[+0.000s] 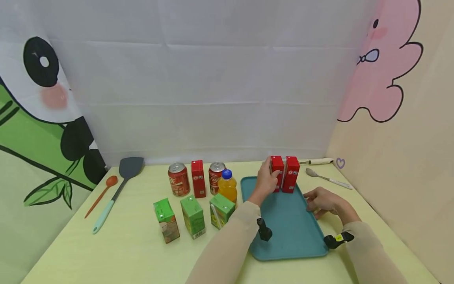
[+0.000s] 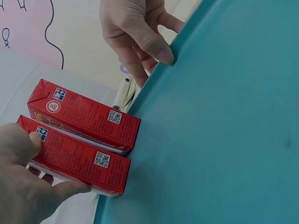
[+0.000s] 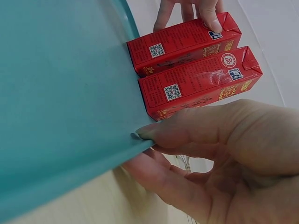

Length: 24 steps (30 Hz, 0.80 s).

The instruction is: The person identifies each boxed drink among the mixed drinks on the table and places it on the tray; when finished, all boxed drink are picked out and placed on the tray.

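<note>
Two red drink cartons stand upright side by side at the far end of a teal tray [image 1: 289, 236]. My left hand [image 1: 264, 182] grips the left red carton [image 2: 77, 156], thumb on one side and fingers on the other. Just beside it is the right red carton [image 3: 201, 81], with a narrow gap between the two. On the tray's right edge, my right hand [image 1: 324, 201] pinches the rim between thumb and fingers, as the right wrist view [image 3: 205, 154] shows.
Left of the tray stand two cola cans [image 1: 179, 181], another red carton [image 1: 198, 179], an orange juice bottle [image 1: 227, 187] and green cartons [image 1: 193, 217]. A spatula [image 1: 130, 167] and orange spoon [image 1: 111, 181] lie far left. Behind the right hand lies a spoon [image 1: 330, 179].
</note>
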Tool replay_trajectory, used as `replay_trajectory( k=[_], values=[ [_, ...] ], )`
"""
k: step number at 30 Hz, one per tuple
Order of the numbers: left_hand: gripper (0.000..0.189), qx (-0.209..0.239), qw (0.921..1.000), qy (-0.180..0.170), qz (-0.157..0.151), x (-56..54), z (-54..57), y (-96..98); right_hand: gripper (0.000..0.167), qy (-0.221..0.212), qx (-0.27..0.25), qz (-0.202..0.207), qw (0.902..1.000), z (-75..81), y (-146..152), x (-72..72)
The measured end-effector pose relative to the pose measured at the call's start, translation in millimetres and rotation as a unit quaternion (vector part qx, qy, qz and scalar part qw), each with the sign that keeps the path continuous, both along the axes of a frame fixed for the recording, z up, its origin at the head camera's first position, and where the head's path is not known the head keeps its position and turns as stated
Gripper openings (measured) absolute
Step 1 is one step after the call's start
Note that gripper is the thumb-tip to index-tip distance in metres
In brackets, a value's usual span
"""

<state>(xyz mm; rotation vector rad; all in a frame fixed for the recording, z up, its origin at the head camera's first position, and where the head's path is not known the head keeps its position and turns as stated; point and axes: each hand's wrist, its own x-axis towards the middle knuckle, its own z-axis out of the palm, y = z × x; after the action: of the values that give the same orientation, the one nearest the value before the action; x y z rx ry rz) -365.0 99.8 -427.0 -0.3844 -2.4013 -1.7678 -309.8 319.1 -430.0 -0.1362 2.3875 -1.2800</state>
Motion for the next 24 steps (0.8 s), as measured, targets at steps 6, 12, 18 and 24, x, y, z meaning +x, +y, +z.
replay_trajectory(
  k=[6,12,18,24],
  values=[
    [0.066,-0.060,0.9973,-0.043,0.008,3.9,-17.1,-8.8,0.064,0.002,0.006,0.010,0.9999,0.4,-2.9,0.6],
    [0.064,-0.080,0.9935,-0.071,0.040,8.9,-17.3,-6.5,0.064,0.006,0.003,0.012,0.9999,5.4,0.1,1.7],
    [0.082,-0.124,0.9858,-0.093,0.065,38.7,-0.1,1.8,0.064,-0.002,-0.004,0.007,1.0000,2.6,2.5,2.0],
    [0.084,-0.113,0.9897,-0.064,0.059,71.7,19.1,6.4,0.063,0.007,-0.004,0.012,0.9999,0.2,1.9,2.8]
  ],
)
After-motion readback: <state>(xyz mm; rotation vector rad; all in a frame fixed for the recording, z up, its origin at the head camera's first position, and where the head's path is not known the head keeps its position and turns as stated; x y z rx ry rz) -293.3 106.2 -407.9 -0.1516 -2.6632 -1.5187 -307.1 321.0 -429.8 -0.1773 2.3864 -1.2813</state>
